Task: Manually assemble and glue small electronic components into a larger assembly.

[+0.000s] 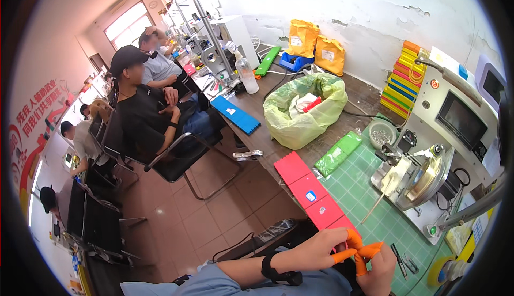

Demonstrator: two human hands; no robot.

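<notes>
My left hand and my right hand meet at the lower middle, near the table's front edge. Orange finger cots cover several fingertips on both. The fingers of each are pinched together, tip to tip. Whatever they hold is too small or hidden to name; a bit of pinkish red shows by the left fingers. Just beyond them lies a row of red flat cases with small labels. A black band circles my left wrist. To the right of my right hand are dark slim tools on the green cutting mat.
A bench machine with a screen and metal wheel stands right. Behind the cases are a green packet, a bag-lined bin, a bowl of small parts and stacked coloured cases. A seated person is at left.
</notes>
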